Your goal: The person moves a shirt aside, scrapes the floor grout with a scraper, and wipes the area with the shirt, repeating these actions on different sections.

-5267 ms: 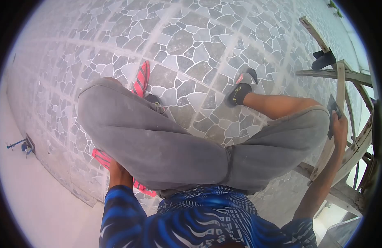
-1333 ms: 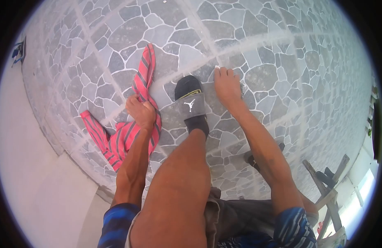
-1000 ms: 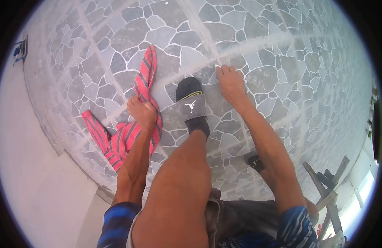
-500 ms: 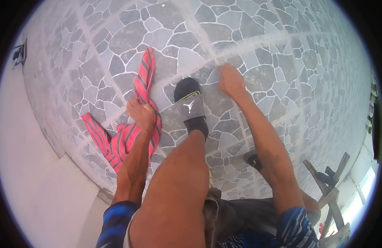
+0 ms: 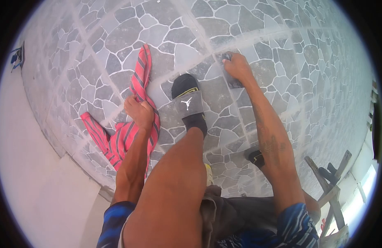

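My left hand is closed and rests on a pink shirt-like cloth with grey stripes, crumpled on the stone-patterned floor. One narrow part of it stretches forward past my knuckles. To the right, my right hand is closed low over the floor, fingertips down at a pale joint line. Whatever those fingers may hold is too small to make out. A darker patch shows on the floor beside that hand. Between my hands is my foot in a black sock and a dark slide sandal with a white figure logo.
A white wall runs along the left, with a small blue object near its far end. My other foot, in a dark sandal, is back on the right. Wooden framing with crossed legs stands at the lower right.
My right hand has shifted slightly right and forward, and the darker patch beside it now shows. My left hand stays at the striped cloth. The view has moved a little.
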